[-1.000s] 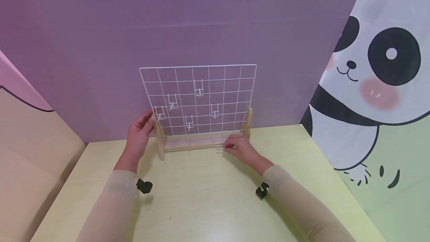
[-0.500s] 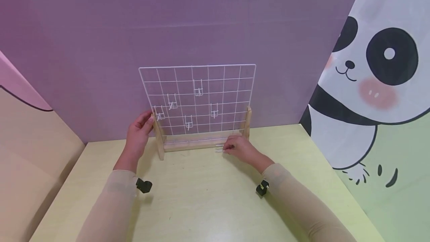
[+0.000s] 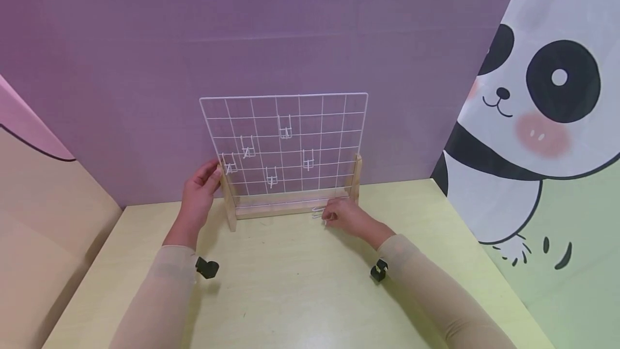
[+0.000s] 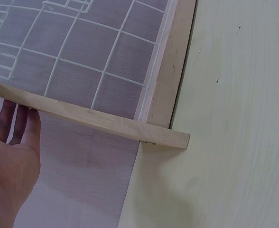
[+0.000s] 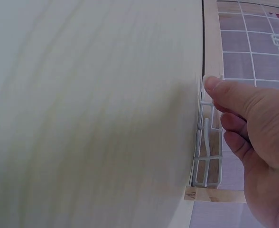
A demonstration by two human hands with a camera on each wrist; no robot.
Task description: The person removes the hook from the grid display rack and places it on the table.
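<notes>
A white wire grid panel (image 3: 310,125) stands upright in a wooden stand (image 3: 229,203) at the back of the table. Several white wire hooks hang on it, among them the top hook (image 3: 286,132) and the right-hand hook (image 3: 308,162). My left hand (image 3: 198,190) grips the stand's left post (image 4: 97,118), thumb in front and fingers behind. Low at the right, before the stand's bottom rail, my right hand (image 3: 346,215) pinches a loose wire hook (image 5: 207,142) between thumb and fingers. The hook's two arms point left in the head view; fingers hide part of it.
The pale wooden table (image 3: 286,284) spreads in front of the stand. A purple backdrop (image 3: 290,26) rises close behind the grid. To the right hangs a panda-printed cloth (image 3: 537,123), and a beige and pink panel (image 3: 43,220) borders the left side.
The loose hook has turned slightly in my right hand, and a short prong now shows below the fingers. My left hand stays on the post.
</notes>
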